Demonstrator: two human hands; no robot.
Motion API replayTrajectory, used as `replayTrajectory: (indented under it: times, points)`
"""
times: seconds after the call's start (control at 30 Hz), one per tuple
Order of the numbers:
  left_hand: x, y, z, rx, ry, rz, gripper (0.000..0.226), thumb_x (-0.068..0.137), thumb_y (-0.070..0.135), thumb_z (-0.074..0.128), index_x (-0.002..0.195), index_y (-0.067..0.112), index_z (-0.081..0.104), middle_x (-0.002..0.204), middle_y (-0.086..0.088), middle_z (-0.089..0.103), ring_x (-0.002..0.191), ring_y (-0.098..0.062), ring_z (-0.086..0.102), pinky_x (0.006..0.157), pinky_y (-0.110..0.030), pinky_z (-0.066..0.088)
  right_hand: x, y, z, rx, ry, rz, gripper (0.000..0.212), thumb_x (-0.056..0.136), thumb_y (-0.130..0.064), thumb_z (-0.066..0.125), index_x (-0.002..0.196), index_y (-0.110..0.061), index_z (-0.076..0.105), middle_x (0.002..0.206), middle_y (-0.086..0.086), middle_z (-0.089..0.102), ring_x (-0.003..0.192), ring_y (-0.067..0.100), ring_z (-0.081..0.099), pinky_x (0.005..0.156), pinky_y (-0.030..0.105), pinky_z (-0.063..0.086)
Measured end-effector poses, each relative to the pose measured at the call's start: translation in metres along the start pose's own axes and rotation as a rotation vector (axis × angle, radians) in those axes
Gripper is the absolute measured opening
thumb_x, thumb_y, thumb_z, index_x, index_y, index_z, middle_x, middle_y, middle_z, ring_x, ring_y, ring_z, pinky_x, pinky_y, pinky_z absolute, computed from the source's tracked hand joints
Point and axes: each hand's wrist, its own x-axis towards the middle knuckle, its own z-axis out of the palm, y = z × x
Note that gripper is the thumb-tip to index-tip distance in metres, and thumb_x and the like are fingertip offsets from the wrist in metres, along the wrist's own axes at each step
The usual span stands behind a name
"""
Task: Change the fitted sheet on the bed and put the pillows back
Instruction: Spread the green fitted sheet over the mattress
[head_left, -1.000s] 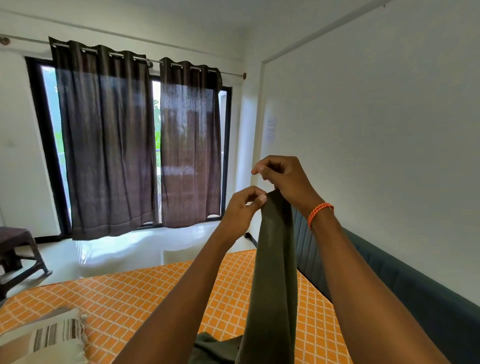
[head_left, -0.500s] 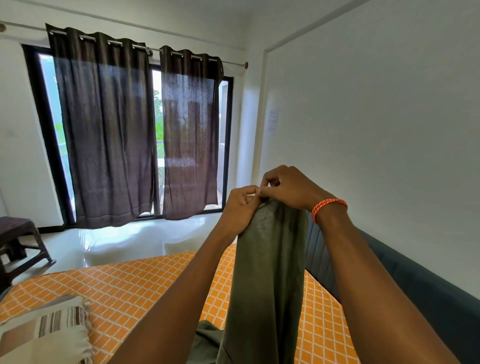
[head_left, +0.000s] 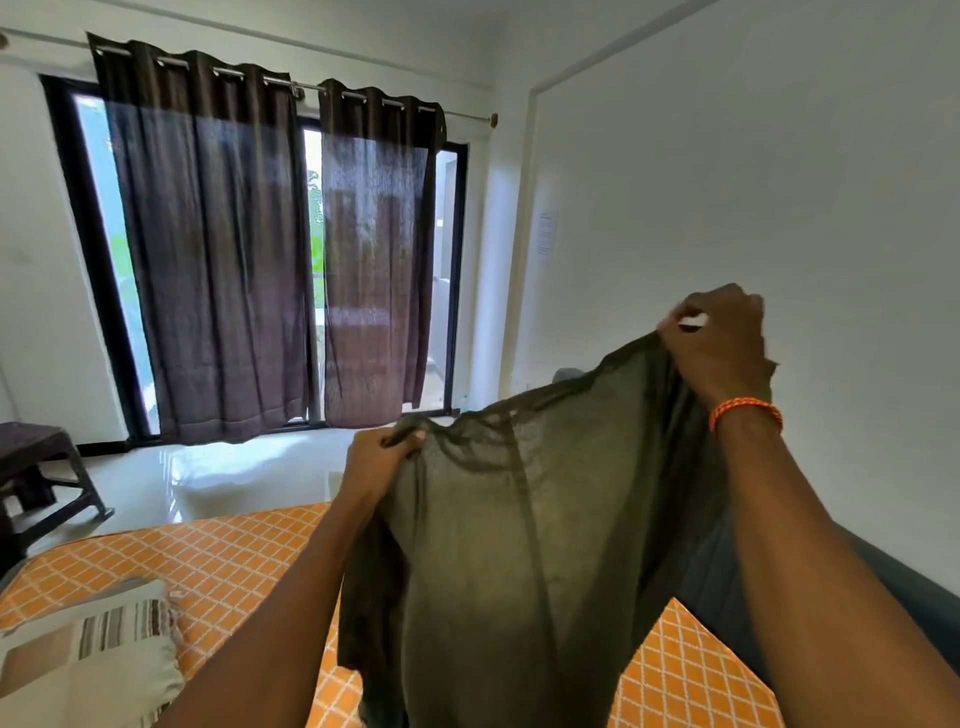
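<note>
A thin olive-green sheet (head_left: 524, 545) hangs spread in the air in front of me, over the bed. My left hand (head_left: 382, 460) grips its top edge at the lower left. My right hand (head_left: 719, 340), with an orange band on the wrist, grips the same edge higher up at the right. The bed (head_left: 208, 561) below wears an orange sheet with a white lattice pattern. A cream pillow with brown stripes (head_left: 88, 654) lies on it at the lower left.
A dark padded headboard (head_left: 893, 597) runs along the white wall at the right. Dark curtains (head_left: 223, 249) cover a glass door at the back. A dark plastic stool (head_left: 36, 478) stands on the glossy white floor (head_left: 234, 473) at the left.
My hands were together pinching a narrow folded strip of the green sheet. They have pulled apart, the right one going up and to the right, and the sheet has opened wide between them.
</note>
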Motion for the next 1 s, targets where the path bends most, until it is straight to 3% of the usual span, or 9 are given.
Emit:
replayTrajectory:
  times: [0.07, 0.13, 0.17, 0.23, 0.3, 0.6, 0.73, 0.83, 1.0]
  points:
    - [0.010, 0.047, 0.008, 0.062, -0.038, 0.111, 0.039, 0.088, 0.045, 0.081, 0.076, 0.009, 0.073, 0.071, -0.009, 0.069, 0.067, -0.019, 0.062, 0.071, -0.032, 0.048, -0.011, -0.022, 0.021, 0.183, -0.177, -0.070, 0.023, 0.080, -0.016, 0.075, 0.095, -0.033, 0.075, 0.108, -0.005, 0.068, 0.117, 0.024, 0.054, 0.093, 0.008, 0.037]
    - [0.013, 0.099, 0.019, 0.110, -0.088, 0.257, 0.035, 0.090, 0.042, 0.081, 0.081, 0.008, 0.072, 0.074, -0.007, 0.070, 0.070, -0.020, 0.065, 0.070, -0.027, 0.049, -0.031, -0.055, 0.047, 0.322, -0.373, -0.198, 0.033, 0.074, -0.022, 0.073, 0.105, -0.035, 0.078, 0.112, -0.013, 0.072, 0.118, 0.018, 0.061, 0.108, 0.033, 0.044]
    - [0.012, 0.123, 0.024, 0.100, -0.113, 0.329, 0.030, 0.090, 0.039, 0.081, 0.080, 0.012, 0.072, 0.072, -0.001, 0.069, 0.069, -0.016, 0.065, 0.069, -0.023, 0.049, -0.041, -0.072, 0.059, 0.362, -0.464, -0.265, 0.037, 0.075, -0.029, 0.072, 0.111, -0.036, 0.077, 0.113, -0.016, 0.072, 0.117, 0.015, 0.062, 0.107, 0.040, 0.045]
    - [0.008, 0.159, 0.030, 0.064, -0.148, 0.462, 0.022, 0.091, 0.037, 0.080, 0.079, 0.020, 0.072, 0.072, 0.008, 0.071, 0.070, -0.007, 0.067, 0.070, -0.021, 0.052, -0.060, -0.098, 0.073, 0.414, -0.541, -0.301, 0.028, 0.087, -0.036, 0.069, 0.115, -0.036, 0.073, 0.106, -0.016, 0.070, 0.107, 0.008, 0.063, 0.098, 0.027, 0.046]
    - [0.008, 0.172, 0.028, 0.029, -0.156, 0.541, 0.018, 0.093, 0.038, 0.079, 0.087, 0.022, 0.075, 0.082, 0.008, 0.075, 0.080, -0.008, 0.072, 0.079, -0.027, 0.057, -0.064, -0.108, 0.075, 0.468, -0.426, -0.276, 0.013, 0.100, -0.031, 0.063, 0.106, -0.026, 0.073, 0.092, -0.013, 0.068, 0.088, 0.001, 0.061, 0.079, 0.010, 0.040]
    - [0.001, 0.089, 0.024, 0.107, -0.058, 0.350, 0.022, 0.096, 0.024, 0.073, 0.075, 0.024, 0.076, 0.059, 0.010, 0.064, 0.054, -0.002, 0.054, 0.057, -0.026, 0.045, -0.023, -0.093, 0.045, 0.415, -0.304, -0.333, 0.027, 0.102, -0.032, 0.060, 0.077, -0.031, 0.070, 0.076, -0.008, 0.070, 0.079, 0.015, 0.063, 0.077, 0.036, 0.049]
    - [0.006, 0.035, 0.016, 0.220, 0.060, 0.122, 0.020, 0.078, 0.024, 0.075, 0.067, 0.040, 0.071, 0.060, 0.019, 0.065, 0.066, -0.001, 0.061, 0.058, -0.027, 0.039, 0.003, -0.073, 0.026, 0.387, 0.063, -0.009, 0.023, 0.097, -0.032, 0.060, 0.091, -0.022, 0.079, 0.094, 0.002, 0.078, 0.093, 0.025, 0.070, 0.081, 0.036, 0.051]
    - [-0.004, -0.024, -0.014, 0.238, 0.065, -0.139, 0.010, 0.062, 0.037, 0.065, 0.065, 0.039, 0.075, 0.077, 0.003, 0.077, 0.088, -0.026, 0.074, 0.066, -0.033, 0.046, 0.024, -0.036, -0.012, 0.190, 0.405, 0.392, 0.030, 0.098, -0.032, 0.056, 0.110, -0.015, 0.077, 0.118, 0.008, 0.073, 0.115, 0.034, 0.061, 0.084, 0.034, 0.047]
    - [0.006, 0.016, -0.022, 0.096, 0.044, -0.067, 0.019, 0.073, 0.016, 0.072, 0.078, 0.034, 0.079, 0.083, 0.000, 0.077, 0.089, -0.029, 0.073, 0.080, -0.038, 0.059, 0.008, -0.040, 0.015, 0.287, -0.012, 0.051, 0.027, 0.079, -0.022, 0.059, 0.095, -0.030, 0.079, 0.105, 0.006, 0.064, 0.092, 0.021, 0.067, 0.075, 0.026, 0.048]
